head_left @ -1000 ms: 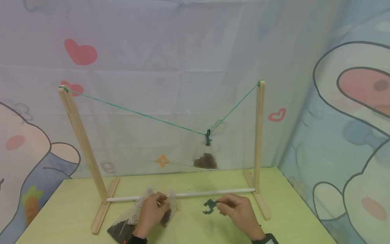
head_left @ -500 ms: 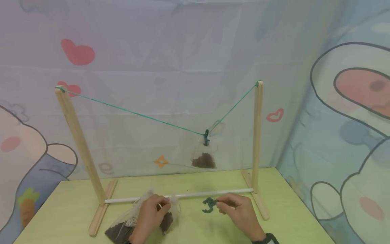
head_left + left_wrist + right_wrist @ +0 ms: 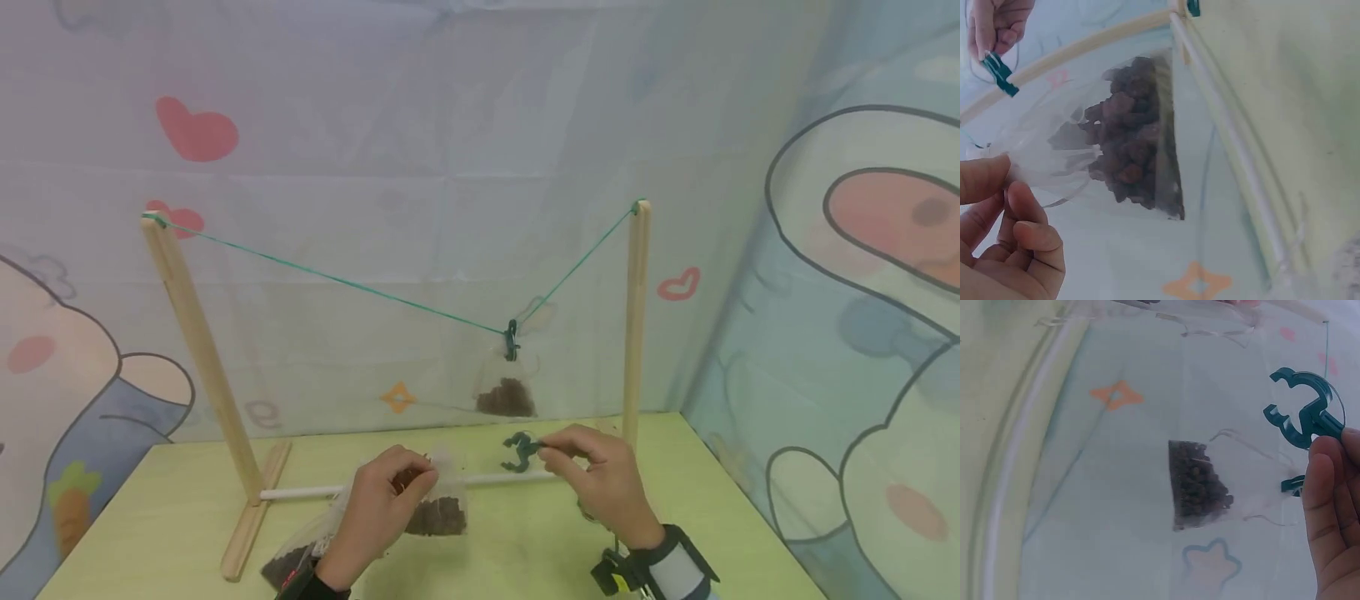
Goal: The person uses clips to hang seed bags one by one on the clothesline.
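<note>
Between thumb and fingers, my left hand (image 3: 382,504) pinches the gathered top of a small sheer drawstring bag (image 3: 437,517). Dark brown lumps (image 3: 1132,140) fill its lower part, and it hangs above the table. My right hand (image 3: 600,479) pinches the handle end of a dark green plastic clip (image 3: 521,452), whose curved jaws point left, apart from the bag. Behind, a similar green clip (image 3: 512,340) holds another sheer bag (image 3: 505,398) of brown bits on a green string (image 3: 337,281).
The string runs between two wooden posts (image 3: 202,358), joined low down by a white rod (image 3: 300,493). More sheer bags (image 3: 288,565) lie on the yellow-green table (image 3: 525,554) at left, partly behind my left wrist. Another green object (image 3: 1193,7) sits near the rod's far end.
My left hand has lifted its bag up and rightward, away from the other bags. My right hand has risen with the clip. The hanging bag stays in place.
</note>
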Motion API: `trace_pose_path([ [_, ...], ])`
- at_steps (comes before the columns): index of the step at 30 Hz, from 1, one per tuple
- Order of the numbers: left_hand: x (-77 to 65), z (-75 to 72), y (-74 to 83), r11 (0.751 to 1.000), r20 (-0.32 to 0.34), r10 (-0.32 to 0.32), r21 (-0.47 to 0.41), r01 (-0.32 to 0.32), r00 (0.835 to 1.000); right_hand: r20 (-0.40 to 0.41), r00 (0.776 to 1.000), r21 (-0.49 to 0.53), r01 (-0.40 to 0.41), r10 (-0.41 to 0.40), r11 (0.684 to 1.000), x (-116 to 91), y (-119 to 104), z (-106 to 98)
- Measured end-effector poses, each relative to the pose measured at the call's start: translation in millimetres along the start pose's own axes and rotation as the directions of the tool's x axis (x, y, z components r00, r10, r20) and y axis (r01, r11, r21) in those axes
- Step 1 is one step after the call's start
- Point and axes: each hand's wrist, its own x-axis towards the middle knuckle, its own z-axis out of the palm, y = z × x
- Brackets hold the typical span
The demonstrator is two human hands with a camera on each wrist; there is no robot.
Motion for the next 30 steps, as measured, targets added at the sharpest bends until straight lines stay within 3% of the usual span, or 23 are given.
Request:
trace_pose_path([
  [5,18.4,1.9,10.1,0.994,-0.064,0.101,0.041,-0.099,0.993,0.006,1.0,-0.032,0.031,-0.031,0.999,26,-6,-7],
  [12,43.6,3.8,28.6,0.985,-0.143,0.165,0.075,-0.155,0.976,-0.028,0.982,-0.089,0.183,-0.186,0.979,59,-11,-11],
  [21,72.4,5.0,37.6,0.978,-0.206,0.206,0.077,-0.194,0.957,-0.037,0.97,-0.13,0.233,-0.24,0.964,93,-13,-16],
  [30,95.7,8.0,37.2,0.978,-0.242,0.201,0.104,-0.18,0.949,-0.026,0.97,-0.224,0.231,-0.243,0.947,118,-10,-19],
])
